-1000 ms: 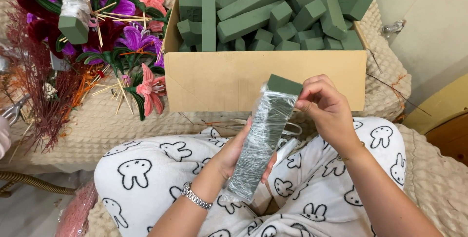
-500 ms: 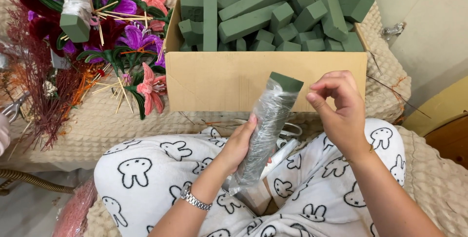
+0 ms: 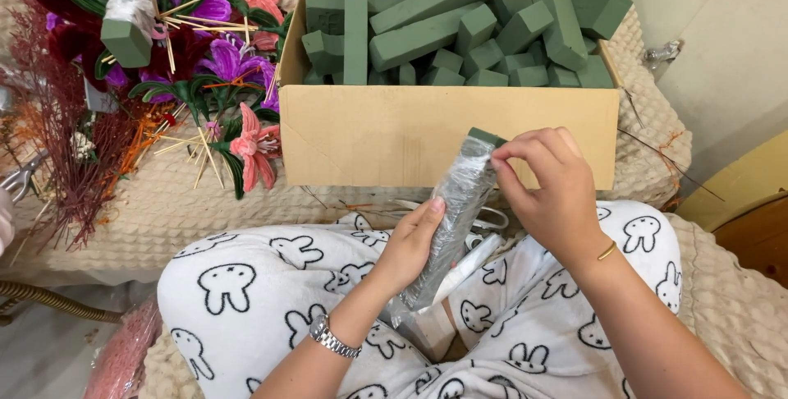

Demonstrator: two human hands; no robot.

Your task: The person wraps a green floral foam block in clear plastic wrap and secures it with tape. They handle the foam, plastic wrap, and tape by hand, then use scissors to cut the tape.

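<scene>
The left hand (image 3: 409, 247) curls around the lower half of a green foam brick (image 3: 456, 212) wrapped in clear plastic film, its fingers closed on the near side and the thumb lying along the wrap. The brick stands tilted, its top leaning away from the left hand toward the right hand (image 3: 548, 190). The right hand pinches the film at the brick's upper end, thumb and forefinger pressed together on the plastic, the other fingers loosely bent; a bare green corner shows just above the fingertips. Loose film trails from the brick's bottom, below the left hand, onto the lap in rabbit-print trousers (image 3: 246, 292). Just beyond both hands stands a cardboard box (image 3: 394, 140) full of the same green bricks. Well to the left of the left hand lies a heap of artificial flowers (image 3: 205, 62) with another wrapped brick (image 3: 127, 13) resting on top.
</scene>
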